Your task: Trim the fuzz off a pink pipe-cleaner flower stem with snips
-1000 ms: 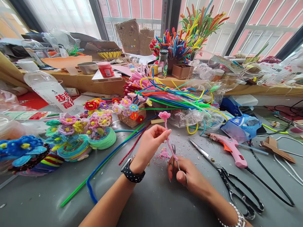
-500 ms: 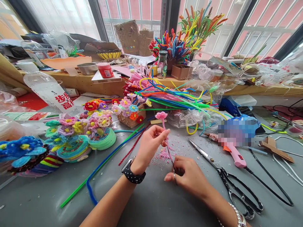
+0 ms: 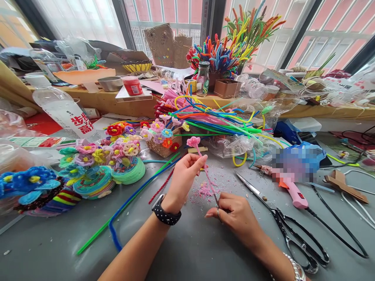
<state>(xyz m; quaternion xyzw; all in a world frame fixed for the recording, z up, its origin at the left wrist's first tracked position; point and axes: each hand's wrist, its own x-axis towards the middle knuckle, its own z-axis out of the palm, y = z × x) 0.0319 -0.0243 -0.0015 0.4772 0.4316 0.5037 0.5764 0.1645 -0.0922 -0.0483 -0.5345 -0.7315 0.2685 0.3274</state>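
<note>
My left hand (image 3: pixel 184 177) pinches the stem of a pink pipe-cleaner flower (image 3: pixel 193 142), holding it upright over the grey table (image 3: pixel 187 249). My right hand (image 3: pixel 236 216) is closed round small scissors (image 3: pixel 217 205), whose blades sit at the lower end of the pink stem. Pink fuzz clippings (image 3: pixel 205 190) lie on the table just beyond both hands. A black watch sits on my left wrist and a silver bracelet on my right.
Large black-handled scissors (image 3: pixel 288 230) and a pink glue gun (image 3: pixel 293 191) lie to the right. Long green and blue pipe cleaners (image 3: pixel 129 203) run left of my arm. Finished pipe-cleaner flowers (image 3: pixel 96 164), a small basket (image 3: pixel 164 146), a bag of pipe cleaners (image 3: pixel 222 125) and a bottle (image 3: pixel 63 111) crowd the back.
My left hand has tilted the flower slightly left and lower. My right hand turned over and closed the small scissors, moving down along the stem.
</note>
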